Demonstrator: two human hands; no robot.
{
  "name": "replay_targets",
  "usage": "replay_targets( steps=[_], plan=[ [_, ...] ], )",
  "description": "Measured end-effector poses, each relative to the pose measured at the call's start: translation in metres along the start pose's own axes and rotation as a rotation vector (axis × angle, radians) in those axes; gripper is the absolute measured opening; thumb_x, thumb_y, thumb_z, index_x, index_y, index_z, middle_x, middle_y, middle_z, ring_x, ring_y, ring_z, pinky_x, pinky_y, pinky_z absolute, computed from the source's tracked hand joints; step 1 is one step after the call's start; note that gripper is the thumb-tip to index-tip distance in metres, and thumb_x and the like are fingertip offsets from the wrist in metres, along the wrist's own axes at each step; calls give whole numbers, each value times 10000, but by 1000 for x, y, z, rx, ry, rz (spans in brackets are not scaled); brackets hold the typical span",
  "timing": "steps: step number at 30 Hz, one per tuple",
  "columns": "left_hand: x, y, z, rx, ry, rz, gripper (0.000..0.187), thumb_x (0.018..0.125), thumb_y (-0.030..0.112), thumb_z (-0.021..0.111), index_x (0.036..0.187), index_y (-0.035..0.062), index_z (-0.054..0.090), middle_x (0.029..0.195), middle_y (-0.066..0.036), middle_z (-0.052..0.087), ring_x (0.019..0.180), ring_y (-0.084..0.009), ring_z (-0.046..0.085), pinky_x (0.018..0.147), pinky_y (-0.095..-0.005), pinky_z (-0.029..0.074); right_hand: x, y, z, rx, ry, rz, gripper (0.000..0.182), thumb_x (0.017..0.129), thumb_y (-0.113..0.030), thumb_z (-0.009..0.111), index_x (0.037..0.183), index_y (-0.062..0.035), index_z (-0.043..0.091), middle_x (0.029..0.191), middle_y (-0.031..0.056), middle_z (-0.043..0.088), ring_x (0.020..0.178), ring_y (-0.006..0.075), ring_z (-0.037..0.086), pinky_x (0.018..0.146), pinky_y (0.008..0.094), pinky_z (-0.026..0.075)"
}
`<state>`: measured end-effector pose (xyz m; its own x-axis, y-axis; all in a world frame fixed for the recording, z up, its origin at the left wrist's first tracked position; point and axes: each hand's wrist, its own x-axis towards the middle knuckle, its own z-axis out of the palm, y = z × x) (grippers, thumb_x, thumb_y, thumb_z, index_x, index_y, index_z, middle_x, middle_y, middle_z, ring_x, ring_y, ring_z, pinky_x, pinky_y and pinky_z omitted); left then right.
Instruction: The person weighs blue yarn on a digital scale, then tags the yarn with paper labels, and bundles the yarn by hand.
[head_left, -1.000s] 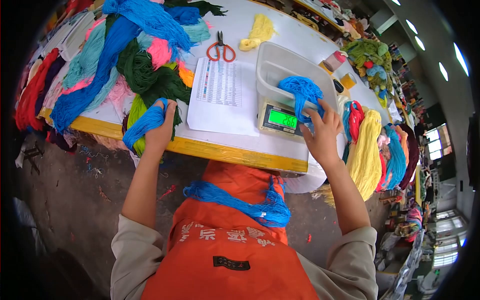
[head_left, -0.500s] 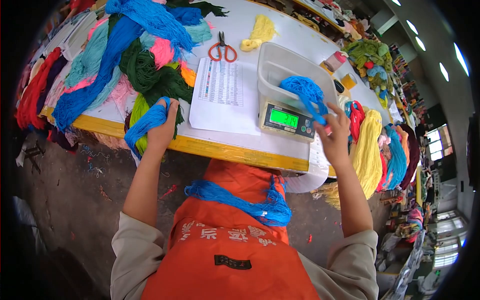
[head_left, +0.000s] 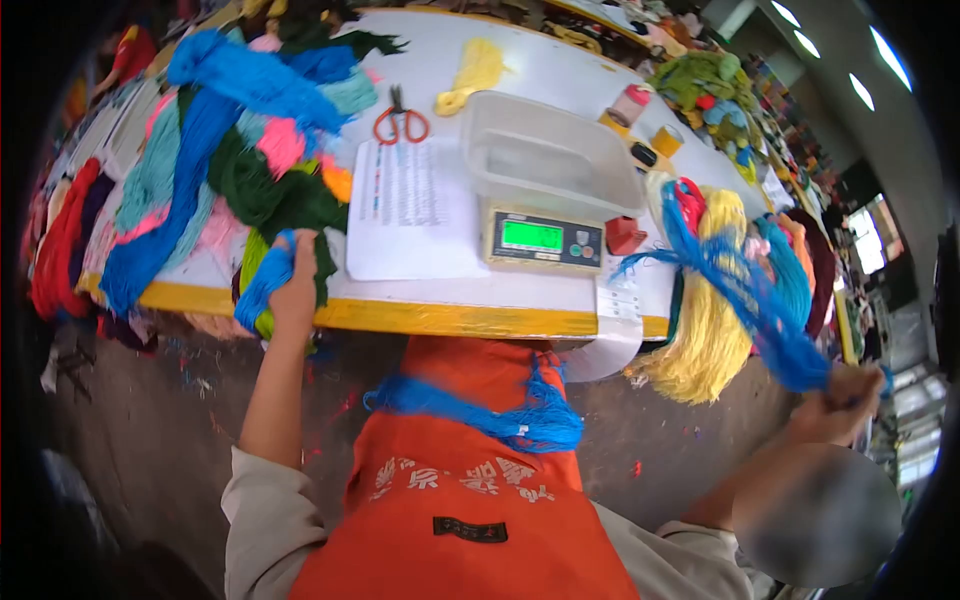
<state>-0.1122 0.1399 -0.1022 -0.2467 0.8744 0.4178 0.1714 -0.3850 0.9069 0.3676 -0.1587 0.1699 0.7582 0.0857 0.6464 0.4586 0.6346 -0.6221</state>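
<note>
My left hand (head_left: 294, 282) is closed around a blue yarn hank (head_left: 264, 288) at the table's front edge, beside dark green yarn (head_left: 265, 185). Far out to the right, my right hand (head_left: 850, 398) grips one end of another blue yarn hank (head_left: 765, 315). That hank is blurred and stretches back over hanging yellow yarn (head_left: 722, 300). A clear plastic tub (head_left: 555, 150) sits on a digital scale (head_left: 545, 240) whose display glows green. Across my orange apron (head_left: 420, 500) lies a third blue hank (head_left: 480, 412).
Red-handled scissors (head_left: 401, 122) and a printed sheet (head_left: 410, 215) lie left of the scale. Pale yellow yarn (head_left: 475, 72) rests behind them. A red block (head_left: 625, 236) and a strip of white labels (head_left: 618, 315) are by the scale. Coloured yarn is heaped at the table's left.
The blue hank in the tub has been lifted out and swung far right in my right hand. My left hand still holds its hank at the table edge.
</note>
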Motion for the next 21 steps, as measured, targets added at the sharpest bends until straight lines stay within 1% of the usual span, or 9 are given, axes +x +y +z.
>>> replay_targets(
  steps=[1, 3, 6, 8, 10, 12, 15, 16, 21],
  plan=[
    [-5, 14, 3, -38, 3, -87, 159, 995, 181, 556, 953, 41, 619, 677, 49, 441, 605, -48, 388, 542, -226, 307, -29, 7, -3, 182, -271, 198, 227, 990, -223, 545, 839, -63, 489, 621, -65, 257, 523, 48, 242, 483, 242, 200],
    [-19, 49, 11, -150, -28, -231, 182, 1008, 206, 536, 972, 47, 617, 653, 58, 413, 583, -33, 351, 525, -219, 262, -105, 26, 8, 89, -310, 582, 304, 954, -186, 563, 1180, 17, 553, 635, -73, 382, 499, 28, 323, 443, 210, 239],
    [-54, 116, 25, -390, -210, -364, 197, 1007, 217, 531, 981, 47, 626, 635, 46, 449, 560, -34, 371, 518, -213, 266, -167, 47, 32, 154, -655, 1239, 154, 923, -155, 646, 1053, -74, 628, 683, -51, 477, 552, 40, 428, 481, 201, 315],
    [-77, 138, 27, -449, -452, -325, 189, 984, 179, 546, 1025, 26, 649, 710, -13, 572, 657, -105, 490, 616, -245, 388, -197, 58, 50, 160, -805, 1296, 127, 939, -130, 631, 1050, -70, 629, 718, -41, 524, 603, 33, 460, 522, 192, 354],
    [-83, 163, 41, -162, -690, 328, 228, 959, 150, 557, 1105, 12, 664, 968, -106, 680, 939, -226, 592, 859, -329, 456, -224, 62, 66, 106, -894, 1190, 120, 942, -119, 639, 1042, -54, 625, 766, -28, 563, 656, 51, 493, 574, 209, 408],
    [-94, 178, 51, -72, -835, 343, 276, 948, 139, 555, 1172, 16, 661, 1249, -149, 629, 1241, -305, 511, 1059, -386, 369, -240, 58, 83, 28, -1016, 844, 102, 947, -118, 639, 1027, -56, 622, 788, -31, 550, 727, 39, 500, 605, 212, 407],
    [-125, 183, 68, -373, -872, -10, 319, 987, 117, 510, 1258, -17, 611, 1375, -172, 549, 1344, -292, 449, 1103, -389, 351, -258, 79, 75, 71, -1150, 709, 110, 934, -134, 675, 975, -48, 619, 838, -26, 569, 772, 40, 485, 660, 230, 443],
    [-134, 182, 71, -471, -876, -174, 345, 1009, 130, 497, 1298, -42, 572, 1393, -169, 534, 1324, -257, 469, 1095, -376, 366, -256, 75, 76, 48, -1135, 803, 120, 910, -129, 691, 946, -21, 654, 813, 55, 593, 746, 122, 559, 693, 260, 469],
    [-146, 169, 84, -611, -886, -314, 395, 1023, 180, 495, 1321, -77, 526, 1417, -181, 506, 1287, -264, 507, 1073, -376, 396, -246, 73, 61, 126, -1048, 887, 127, 921, -126, 673, 985, -18, 653, 822, 53, 605, 772, 137, 568, 728, 274, 474]
  ],
)
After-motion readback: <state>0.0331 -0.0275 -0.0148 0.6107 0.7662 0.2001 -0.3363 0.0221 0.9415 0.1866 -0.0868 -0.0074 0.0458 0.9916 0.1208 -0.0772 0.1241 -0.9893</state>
